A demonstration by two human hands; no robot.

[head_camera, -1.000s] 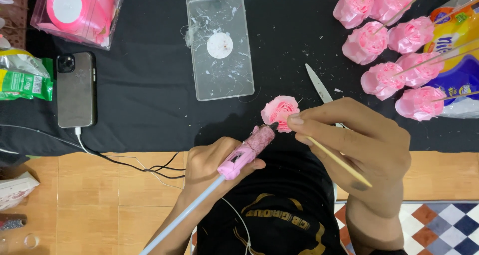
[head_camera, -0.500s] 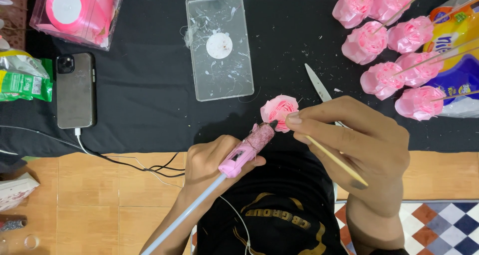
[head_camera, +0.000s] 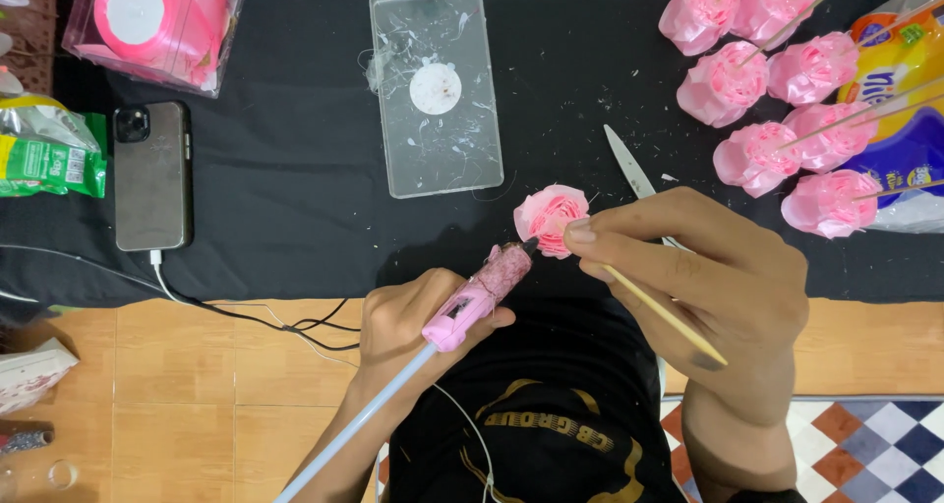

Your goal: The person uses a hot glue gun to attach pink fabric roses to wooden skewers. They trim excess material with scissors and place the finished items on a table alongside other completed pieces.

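Observation:
My left hand (head_camera: 418, 326) grips a pink glue gun (head_camera: 480, 295) with a white glue stick trailing out of its back end; the nozzle touches the side of a pink ribbon rose (head_camera: 549, 218). My right hand (head_camera: 703, 277) holds that rose by its wooden skewer (head_camera: 664, 316), fingertips right under the bloom, the stick pointing down and right. Both hands hover over the edge of a black cloth (head_camera: 295, 188).
Several finished pink roses on skewers (head_camera: 767, 110) lie at the upper right beside a yellow and blue bag (head_camera: 900, 100). A clear plastic lid (head_camera: 435, 85), a scissor blade (head_camera: 631, 164), a phone (head_camera: 150, 174) on a cable, a ribbon spool (head_camera: 152, 16) and a green packet (head_camera: 44, 159) surround me.
The glue gun's nozzle has pressed a little closer against the rose; both hands otherwise stay in place.

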